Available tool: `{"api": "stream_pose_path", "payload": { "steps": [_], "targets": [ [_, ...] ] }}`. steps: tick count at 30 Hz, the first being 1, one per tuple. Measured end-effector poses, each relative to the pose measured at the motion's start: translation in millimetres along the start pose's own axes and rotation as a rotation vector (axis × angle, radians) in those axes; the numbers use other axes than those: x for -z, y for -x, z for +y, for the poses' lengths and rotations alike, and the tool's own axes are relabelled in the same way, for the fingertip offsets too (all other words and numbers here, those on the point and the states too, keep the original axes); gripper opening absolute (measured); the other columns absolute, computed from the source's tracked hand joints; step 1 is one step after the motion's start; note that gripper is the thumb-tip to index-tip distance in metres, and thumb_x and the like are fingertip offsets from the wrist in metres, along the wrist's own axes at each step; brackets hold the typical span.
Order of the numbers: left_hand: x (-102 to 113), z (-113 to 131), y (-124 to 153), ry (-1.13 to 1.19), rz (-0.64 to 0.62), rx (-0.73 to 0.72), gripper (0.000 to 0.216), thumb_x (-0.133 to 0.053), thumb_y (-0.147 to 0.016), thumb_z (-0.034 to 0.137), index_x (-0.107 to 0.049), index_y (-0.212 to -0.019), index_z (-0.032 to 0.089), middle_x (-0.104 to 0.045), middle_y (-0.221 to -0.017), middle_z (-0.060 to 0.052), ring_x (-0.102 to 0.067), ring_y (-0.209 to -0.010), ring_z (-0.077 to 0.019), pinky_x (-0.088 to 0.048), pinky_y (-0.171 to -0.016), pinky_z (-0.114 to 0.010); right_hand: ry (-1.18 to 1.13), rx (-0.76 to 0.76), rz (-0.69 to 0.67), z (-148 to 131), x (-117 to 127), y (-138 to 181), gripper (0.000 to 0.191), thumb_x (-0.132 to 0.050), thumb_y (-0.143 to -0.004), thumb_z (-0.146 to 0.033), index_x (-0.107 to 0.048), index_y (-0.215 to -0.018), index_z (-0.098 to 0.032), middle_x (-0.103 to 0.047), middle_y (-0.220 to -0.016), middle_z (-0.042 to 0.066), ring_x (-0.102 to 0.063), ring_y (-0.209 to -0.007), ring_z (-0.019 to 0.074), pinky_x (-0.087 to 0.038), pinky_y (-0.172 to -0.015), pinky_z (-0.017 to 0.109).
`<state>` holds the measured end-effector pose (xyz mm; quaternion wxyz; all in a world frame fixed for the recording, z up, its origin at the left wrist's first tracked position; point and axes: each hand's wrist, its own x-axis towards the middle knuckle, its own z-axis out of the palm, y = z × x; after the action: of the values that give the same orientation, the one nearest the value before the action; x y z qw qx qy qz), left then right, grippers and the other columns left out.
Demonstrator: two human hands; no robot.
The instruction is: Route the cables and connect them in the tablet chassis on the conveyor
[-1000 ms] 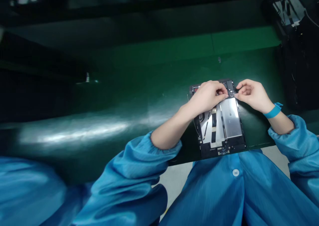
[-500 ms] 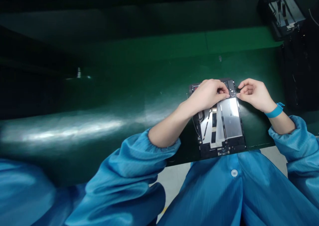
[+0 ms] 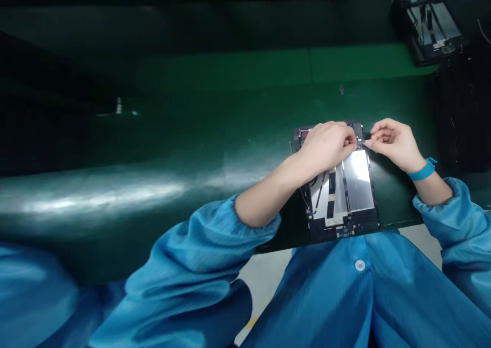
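Observation:
An opened tablet (image 3: 345,199) lies on the green belt (image 3: 172,148) near its front edge, its silver battery panels and black boards facing up. My left hand (image 3: 328,146) rests curled over the tablet's upper part, fingertips pressed down near the top right corner. My right hand (image 3: 391,142) sits just beyond the tablet's right edge, thumb and forefinger pinched together close to the same corner. Whatever the fingertips hold is too small to make out. A blue band (image 3: 422,171) circles my right wrist.
A second opened tablet (image 3: 429,23) sits on a black stand at the far right back. A dark block (image 3: 460,117) stands right of my right hand. A small bright object (image 3: 118,106) lies on the belt at left. My blue coat (image 3: 356,291) fills the foreground.
Both hands stay at the tablet's top right corner with only slight finger shifts. The view has tilted a little, so the far tablet sits lower and further left in the picture.

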<state>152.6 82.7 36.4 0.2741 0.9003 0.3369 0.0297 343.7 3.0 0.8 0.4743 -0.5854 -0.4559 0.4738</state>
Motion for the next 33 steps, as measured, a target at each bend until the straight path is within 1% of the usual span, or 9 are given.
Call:
{"api": "stream_pose_path", "payload": {
  "steps": [2, 4, 6, 9, 11, 14, 20, 27, 33],
  "targets": [
    [-2.2, 0.6, -0.2, 0.032, 0.013, -0.075, 0.018, -0.061, -0.092, 0.021, -0.078, -0.096, 0.017, -0.074, -0.100, -0.009, -0.069, -0.095, -0.0244, -0.051, -0.087, -0.036, -0.008, 0.036, 0.022, -1.0, -5.1, -1.2, 0.048, -0.095, -0.060, -0.051, -0.062, -0.082, -0.024, -0.066, -0.072, -0.003, -0.064, -0.066, 0.0140, -0.055, -0.065, 0.030],
    [-5.1, 0.0, -0.7, 0.098, 0.034, -0.126, 0.017, -0.061, -0.093, 0.024, -0.076, -0.096, 0.016, -0.072, -0.099, -0.009, -0.068, -0.093, -0.0233, -0.051, -0.086, -0.035, -0.011, 0.064, 0.043, -1.3, -10.5, -2.2, 0.049, -0.095, -0.060, -0.055, -0.061, -0.080, -0.024, -0.066, -0.074, -0.002, -0.064, -0.069, 0.0150, -0.056, -0.067, 0.032],
    [-8.1, -1.5, -0.9, 0.141, 0.066, -0.104, 0.019, -0.060, -0.096, 0.025, -0.075, -0.092, 0.015, -0.070, -0.095, -0.009, -0.067, -0.088, -0.0220, -0.051, -0.082, -0.034, -0.012, 0.084, 0.071, -0.2, -14.1, -3.1, 0.046, -0.092, -0.063, -0.054, -0.061, -0.081, -0.025, -0.067, -0.077, -0.001, -0.064, -0.071, 0.0155, -0.057, -0.068, 0.032],
    [-11.8, -3.6, 0.1, 0.139, 0.109, -0.003, 0.017, -0.062, -0.096, 0.024, -0.075, -0.091, 0.014, -0.069, -0.091, -0.008, -0.066, -0.086, -0.0217, -0.050, -0.081, -0.034, 0.012, 0.077, 0.089, 3.4, -14.8, -4.5, 0.036, -0.087, -0.066, -0.043, -0.063, -0.085, -0.024, -0.067, -0.081, -0.001, -0.063, -0.072, 0.0140, -0.054, -0.067, 0.030],
    [-13.3, -3.7, 1.5, 0.125, 0.118, 0.047, 0.015, -0.063, -0.095, 0.023, -0.075, -0.092, 0.014, -0.070, -0.092, -0.008, -0.066, -0.086, -0.0223, -0.050, -0.082, -0.034, 0.049, 0.049, 0.052, 5.8, -13.2, -5.6, 0.033, -0.084, -0.065, -0.036, -0.064, -0.088, -0.022, -0.065, -0.081, -0.002, -0.059, -0.068, 0.0122, -0.050, -0.063, 0.028],
    [-14.2, -2.1, 3.1, 0.105, 0.128, 0.077, 0.016, -0.062, -0.095, 0.020, -0.076, -0.094, 0.014, -0.071, -0.095, -0.010, -0.067, -0.088, -0.0233, -0.051, -0.083, -0.036, 0.087, 0.024, -0.008, 7.5, -11.0, -6.7, 0.034, -0.083, -0.064, -0.033, -0.065, -0.089, -0.021, -0.062, -0.081, -0.002, -0.056, -0.066, 0.0104, -0.047, -0.060, 0.026],
    [-15.9, -1.9, 3.3, 0.122, 0.149, 0.085, 0.017, -0.060, -0.094, 0.016, -0.077, -0.092, 0.015, -0.071, -0.094, -0.009, -0.067, -0.088, -0.0230, -0.051, -0.082, -0.035, 0.080, -0.002, -0.027, 5.6, -9.1, -6.7, 0.035, -0.086, -0.064, -0.033, -0.066, -0.089, -0.020, -0.062, -0.082, -0.002, -0.057, -0.070, 0.0110, -0.048, -0.065, 0.027],
    [-22.1, -6.8, 2.0, 0.169, 0.202, 0.066, 0.013, -0.065, -0.092, 0.016, -0.075, -0.084, 0.015, -0.068, -0.084, -0.006, -0.066, -0.082, -0.0222, -0.050, -0.079, -0.034, 0.060, -0.028, -0.031, 4.9, -7.7, -7.4, 0.044, -0.094, -0.061, -0.039, -0.066, -0.089, -0.020, -0.062, -0.083, -0.002, -0.057, -0.072, 0.0114, -0.050, -0.067, 0.028],
    [-23.9, -9.5, 4.0, 0.171, 0.240, 0.020, 0.012, -0.067, -0.090, 0.014, -0.074, -0.081, 0.016, -0.066, -0.082, -0.005, -0.064, -0.080, -0.0210, -0.049, -0.078, -0.034, 0.069, -0.029, -0.033, 1.4, -8.0, -5.4, 0.037, -0.089, -0.062, -0.031, -0.066, -0.089, -0.020, -0.063, -0.082, -0.002, -0.057, -0.071, 0.0115, -0.048, -0.065, 0.028]
  ]
}}
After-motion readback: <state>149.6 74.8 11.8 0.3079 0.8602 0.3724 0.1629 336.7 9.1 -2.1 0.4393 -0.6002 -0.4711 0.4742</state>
